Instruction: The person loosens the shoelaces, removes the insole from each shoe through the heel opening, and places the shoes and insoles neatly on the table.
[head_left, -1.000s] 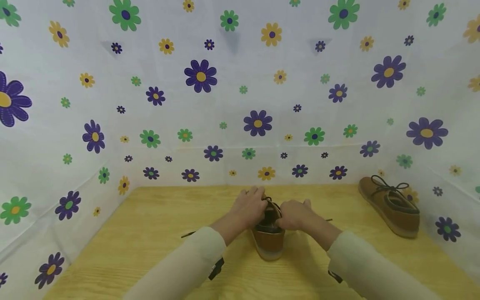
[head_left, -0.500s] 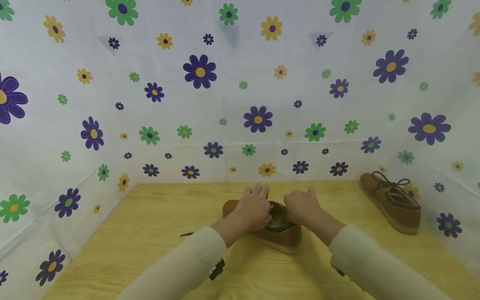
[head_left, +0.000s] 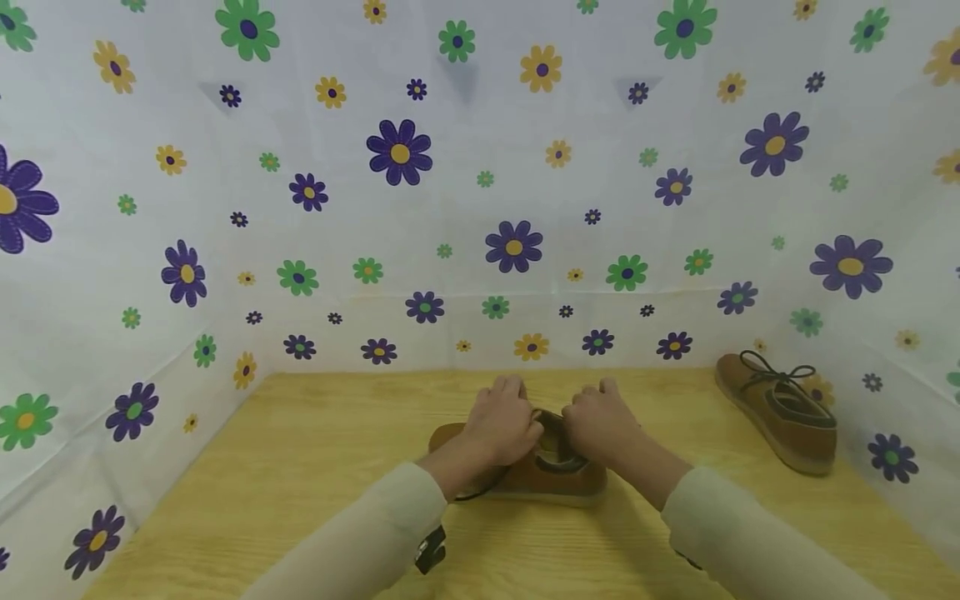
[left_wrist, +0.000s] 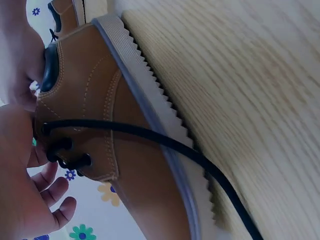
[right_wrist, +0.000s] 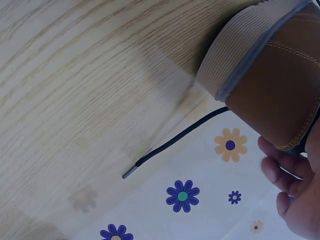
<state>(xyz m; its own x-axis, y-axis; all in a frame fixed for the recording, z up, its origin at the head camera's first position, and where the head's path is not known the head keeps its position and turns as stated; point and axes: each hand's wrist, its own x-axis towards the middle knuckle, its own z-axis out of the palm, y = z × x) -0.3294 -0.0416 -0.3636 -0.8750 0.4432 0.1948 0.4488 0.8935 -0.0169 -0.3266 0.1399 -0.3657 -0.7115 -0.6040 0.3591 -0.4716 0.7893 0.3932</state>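
A brown leather lace-up shoe [head_left: 551, 483] stands sole down on the table, its toe toward the left and its heel to the right. My left hand [head_left: 501, 423] grips the upper at the front of the opening, beside the eyelets; its outer fingers spread loosely in the left wrist view. At the rear of the collar my right hand [head_left: 604, 425] holds the shoe with bent fingers. One dark lace [left_wrist: 150, 132] hangs loose from an eyelet down the side. The other lace end [right_wrist: 182, 135], metal-tipped, sticks out beyond the heel in the right wrist view.
A matching shoe [head_left: 783, 412] with its lace tied in a bow rests at the table's right rear, near the cloth. The wood-grain table [head_left: 300, 517] is enclosed at the back and sides by a white flowered cloth [head_left: 450, 200].
The shoe has turned on the table: its toe swung from pointing away to pointing left, the heel to the right. Both hands stayed at its opening. The other shoe stayed put.
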